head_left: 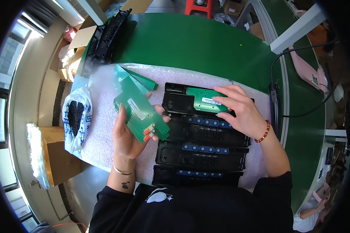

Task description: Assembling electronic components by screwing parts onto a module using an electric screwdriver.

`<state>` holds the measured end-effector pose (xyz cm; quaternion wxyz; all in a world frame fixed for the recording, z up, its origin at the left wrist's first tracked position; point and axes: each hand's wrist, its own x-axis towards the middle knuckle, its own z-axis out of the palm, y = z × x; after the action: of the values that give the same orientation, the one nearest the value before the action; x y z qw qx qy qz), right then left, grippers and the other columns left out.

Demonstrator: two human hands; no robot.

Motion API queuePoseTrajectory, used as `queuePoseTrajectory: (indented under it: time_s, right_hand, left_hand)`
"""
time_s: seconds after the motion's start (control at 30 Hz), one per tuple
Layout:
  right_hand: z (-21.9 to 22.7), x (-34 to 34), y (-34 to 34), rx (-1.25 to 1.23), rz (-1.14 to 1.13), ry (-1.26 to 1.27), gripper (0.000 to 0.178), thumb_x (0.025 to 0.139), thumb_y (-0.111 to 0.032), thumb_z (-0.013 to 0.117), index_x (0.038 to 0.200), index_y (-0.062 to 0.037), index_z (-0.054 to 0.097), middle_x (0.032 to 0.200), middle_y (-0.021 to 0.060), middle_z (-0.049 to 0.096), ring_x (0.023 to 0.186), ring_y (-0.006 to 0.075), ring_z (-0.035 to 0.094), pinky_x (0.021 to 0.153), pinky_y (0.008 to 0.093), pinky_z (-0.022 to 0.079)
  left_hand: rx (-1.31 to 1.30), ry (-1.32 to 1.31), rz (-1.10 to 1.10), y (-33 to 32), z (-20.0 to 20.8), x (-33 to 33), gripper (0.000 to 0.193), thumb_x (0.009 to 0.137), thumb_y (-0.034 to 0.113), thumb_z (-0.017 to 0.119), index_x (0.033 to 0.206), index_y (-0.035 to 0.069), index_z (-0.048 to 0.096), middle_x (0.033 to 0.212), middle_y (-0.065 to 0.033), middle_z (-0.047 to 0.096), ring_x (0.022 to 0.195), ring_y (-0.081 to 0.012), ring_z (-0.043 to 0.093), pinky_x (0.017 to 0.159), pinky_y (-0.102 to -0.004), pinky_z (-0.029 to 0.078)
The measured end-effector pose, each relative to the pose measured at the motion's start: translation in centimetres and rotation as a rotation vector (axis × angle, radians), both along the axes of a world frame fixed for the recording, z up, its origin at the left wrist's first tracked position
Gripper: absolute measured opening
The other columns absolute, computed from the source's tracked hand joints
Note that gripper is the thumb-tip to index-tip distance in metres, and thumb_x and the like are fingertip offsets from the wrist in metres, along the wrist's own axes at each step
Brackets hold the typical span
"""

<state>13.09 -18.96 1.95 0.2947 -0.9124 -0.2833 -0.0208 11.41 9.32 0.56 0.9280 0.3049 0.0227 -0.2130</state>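
Observation:
My left hand (129,132) is closed round green circuit boards (138,106), which look stacked, with a white label and small red-and-white connectors on the front one. My right hand (241,108) grips another green circuit board (206,100) by its right end, thumb at the near edge and fingers over the far edge. That board lies in the farthest black plastic housing (179,101). Nearer to me lie more black housings (175,130), side by side, each with a row of blue round parts (206,149). Loose green boards (144,80) rest beyond my left hand.
Pale foam sheeting (101,101) covers part of the green table (190,42). Black plastic parts (109,37) are piled at the far left. A plastic bag with black pieces (77,116) hangs near a cardboard box (60,155). A black corded tool (275,105) stands at right.

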Motion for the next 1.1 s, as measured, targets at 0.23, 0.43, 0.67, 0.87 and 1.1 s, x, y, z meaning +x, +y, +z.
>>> queuePoseTrajectory:
  time_s: [0.23,0.43,0.67,0.87,1.1]
  right_hand:
    - [-0.3,0.0,-1.0,0.013,-0.059,-0.008,0.034,0.061,-0.003,0.070,0.094,-0.0005,0.060,0.109,0.0095,0.056,0.099,0.0280,0.050,0.083,0.0349,0.043]
    - [-0.1,-0.8,-2.0,-0.029,-0.099,-0.024,0.026,0.063,-0.001,0.069,0.089,-0.0002,0.062,0.099,0.0086,0.060,0.091,0.0262,0.054,0.079,0.0338,0.045]
    - [-0.9,-0.8,-1.8,0.021,-0.122,-0.083,0.022,0.065,0.001,0.066,0.086,0.0010,0.062,0.094,0.0098,0.060,0.081,0.0262,0.057,0.078,0.0348,0.045]
    - [-1.0,-0.7,-2.0,0.016,-0.119,-0.092,0.021,0.065,0.002,0.066,0.085,0.0014,0.061,0.092,0.0099,0.060,0.080,0.0261,0.056,0.077,0.0351,0.045]
    - [-1.4,-0.8,-2.0,0.020,-0.128,-0.121,0.018,0.065,0.002,0.066,0.082,0.0018,0.060,0.091,0.0093,0.059,0.079,0.0267,0.056,0.076,0.0359,0.045]
  left_hand:
    - [-0.047,-0.002,-0.019,0.1,-0.6,0.2,0.064,0.089,0.049,0.030,0.134,0.004,0.020,0.112,-0.0226,0.046,0.099,-0.0382,0.051,0.052,-0.0319,0.052]
    - [-0.084,-0.041,0.006,0.1,-0.5,-0.1,0.065,0.083,0.034,0.043,0.136,0.007,0.016,0.120,-0.0287,0.040,0.109,-0.0443,0.045,0.064,-0.0425,0.053]
    - [-0.099,-0.001,0.027,0.1,-1.2,-0.1,0.068,0.080,0.030,0.046,0.136,0.006,0.015,0.118,-0.0287,0.039,0.109,-0.0451,0.044,0.069,-0.0470,0.053]
    - [-0.098,-0.001,0.027,0.2,-1.3,0.0,0.068,0.080,0.030,0.046,0.136,0.006,0.015,0.117,-0.0285,0.040,0.108,-0.0450,0.045,0.068,-0.0471,0.053]
    - [-0.117,0.003,0.019,0.0,-1.3,-0.1,0.068,0.080,0.030,0.046,0.136,0.007,0.015,0.115,-0.0283,0.041,0.106,-0.0444,0.045,0.067,-0.0460,0.054]
